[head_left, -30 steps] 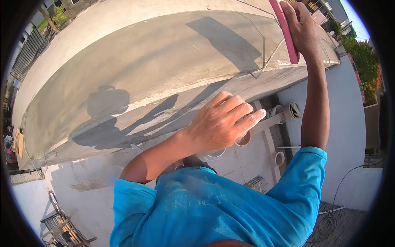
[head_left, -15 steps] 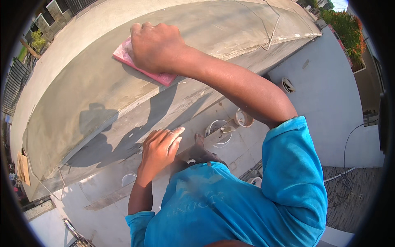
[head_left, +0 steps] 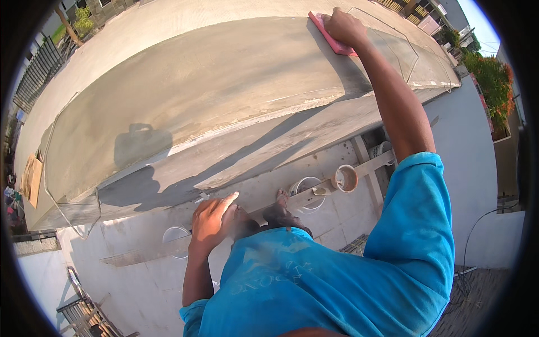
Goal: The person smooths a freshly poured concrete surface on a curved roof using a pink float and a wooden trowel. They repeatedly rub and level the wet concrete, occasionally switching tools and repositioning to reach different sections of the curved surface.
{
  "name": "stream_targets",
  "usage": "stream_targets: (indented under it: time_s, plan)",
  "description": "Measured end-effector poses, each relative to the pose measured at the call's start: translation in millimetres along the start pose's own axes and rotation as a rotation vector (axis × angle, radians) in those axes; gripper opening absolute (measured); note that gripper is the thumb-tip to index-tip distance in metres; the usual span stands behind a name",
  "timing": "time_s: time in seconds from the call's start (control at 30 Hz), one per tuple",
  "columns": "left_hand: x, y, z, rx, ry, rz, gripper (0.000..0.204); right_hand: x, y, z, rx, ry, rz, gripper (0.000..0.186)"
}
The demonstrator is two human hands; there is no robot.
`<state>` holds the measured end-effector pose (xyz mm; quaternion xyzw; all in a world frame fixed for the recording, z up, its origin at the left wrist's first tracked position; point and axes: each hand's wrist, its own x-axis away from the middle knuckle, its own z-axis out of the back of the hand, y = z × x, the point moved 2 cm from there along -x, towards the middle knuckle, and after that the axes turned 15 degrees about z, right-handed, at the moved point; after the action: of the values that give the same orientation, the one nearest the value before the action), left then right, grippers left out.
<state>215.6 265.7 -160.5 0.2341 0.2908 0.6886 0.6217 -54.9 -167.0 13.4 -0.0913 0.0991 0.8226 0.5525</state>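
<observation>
While the R hand [head_left: 343, 27] grips the pink float [head_left: 338, 46] at the far right of the smooth grey slab [head_left: 224, 78], fingers wrapped over its back (handle hidden), good form is prob. a near-flat face w/ the leading edge slightly raised, even pressure & long overlapping strokes; can't tell if it's in full contact. Bent wire [head_left: 416, 55] lies just to the right, so a steady wrist matters there to avoid snagging. L hand [head_left: 212, 220] hangs near the waist, apparently empty, fingers loosely bent, index pointing out, some digits hidden.

Vs. approx. 0.5 s ago: float is now at far right, not left of mid; R arm, then bent across the body, now reaches far; L hand stays low, much the same.
</observation>
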Motion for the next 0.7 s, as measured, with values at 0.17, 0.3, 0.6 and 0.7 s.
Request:
stream_targets:
  time_s: [0.17, 0.3, 0.6, 0.7]
  plan:
    - [-29, 24, 0, 0.032, -0.014, -0.141, 0.03, 44, -210, 31, -0.214, -0.025, 0.463, 0.038]
    - [-47, 31, -11, 0.032, -0.068, -0.241, 0.03, 137, -229, 62, -0.206, 0.057, 0.709, 0.034]
    - [7, -12, 3, 0.07, 0.066, 0.043, 0.027, 21, 47, 8, 0.099, -0.041, 0.028, 0.048]
    - [6, -5, 0, 0.066, 0.074, 0.04, 0.027, 5, -102, 17, -0.009, 0.019, 0.322, 0.042]
